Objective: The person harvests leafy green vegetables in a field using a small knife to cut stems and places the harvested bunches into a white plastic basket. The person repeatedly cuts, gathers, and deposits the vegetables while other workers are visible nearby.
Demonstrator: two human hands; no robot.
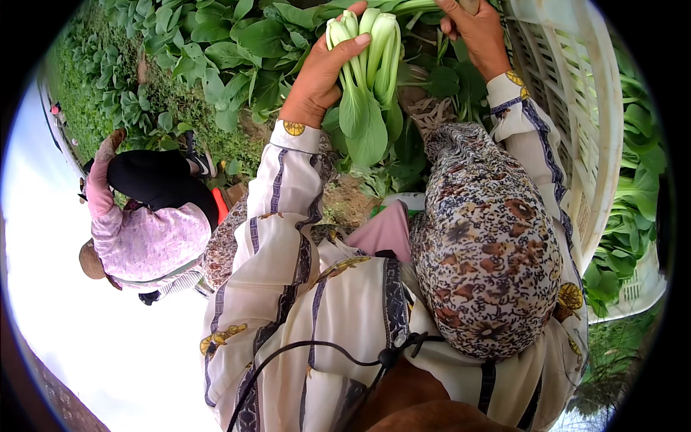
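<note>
My left hand (pixel 324 75) is closed around a bunch of bok choy (pixel 372 81), its pale stem ends pointing up and its green leaves hanging down. To the right, my right hand (pixel 478 35) is raised at the top edge, beside the rim of a white plastic crate. Its fingers are curled on a small brownish object cut off by the frame, too little visible to name. Green stems lie between the two hands, near the right fingertips. More leafy plants (pixel 264 40) grow behind and left of my left hand.
The slatted white crate (pixel 599 135) stands close along my right arm. Beyond it, a second white crate (pixel 648 291) sits by piled bok choy (pixel 639 189). At the left, a person in a pink top (pixel 156 243) and straw hat is bent low among the plants.
</note>
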